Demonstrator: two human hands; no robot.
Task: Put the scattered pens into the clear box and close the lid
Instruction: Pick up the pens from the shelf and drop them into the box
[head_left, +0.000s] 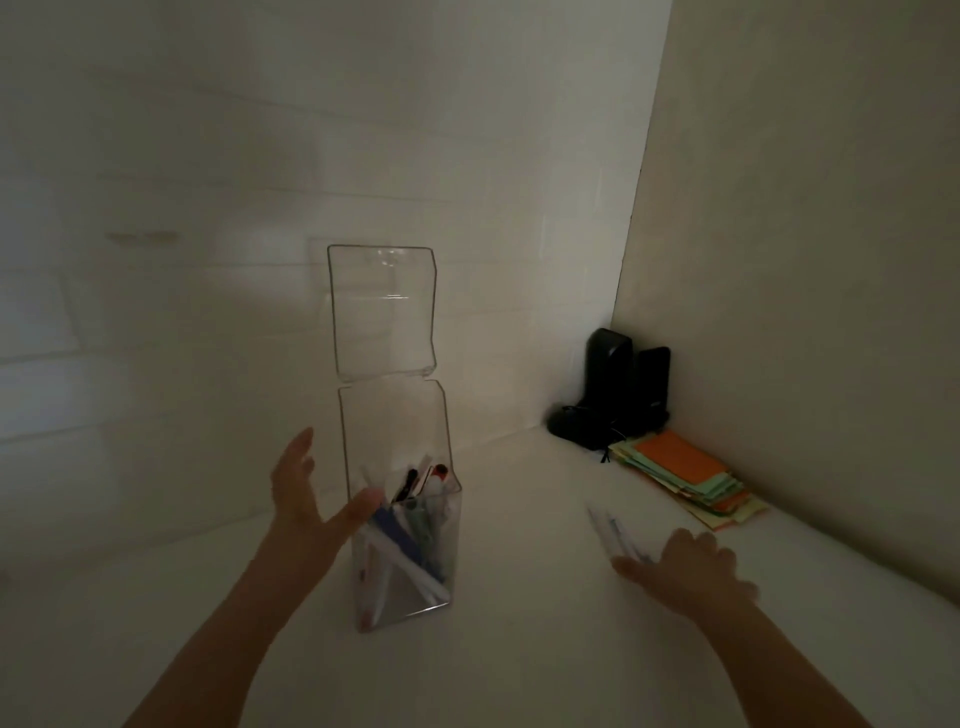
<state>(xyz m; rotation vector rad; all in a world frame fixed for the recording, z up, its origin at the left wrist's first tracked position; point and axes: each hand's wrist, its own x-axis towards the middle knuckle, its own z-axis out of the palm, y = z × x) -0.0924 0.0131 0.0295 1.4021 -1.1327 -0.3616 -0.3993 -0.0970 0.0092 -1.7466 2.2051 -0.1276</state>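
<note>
A tall clear box (452, 525) stands upright on the white table, its hinged lid (384, 306) swung up and open behind it. Several pens (410, 545) lean inside, white, blue and dark ones. My left hand (306, 493) is spread open beside the box's left wall, thumb at its near rim, holding nothing. My right hand (685, 571) lies palm down on the table to the right, fingers over the lower ends of two white pens (610, 530) that lie there. Whether it grips them is unclear.
Two black speakers (618, 389) stand in the back right corner with a cable. A stack of orange and green paper notes (685, 478) lies just in front of them along the right wall. White walls close the table at the back and right.
</note>
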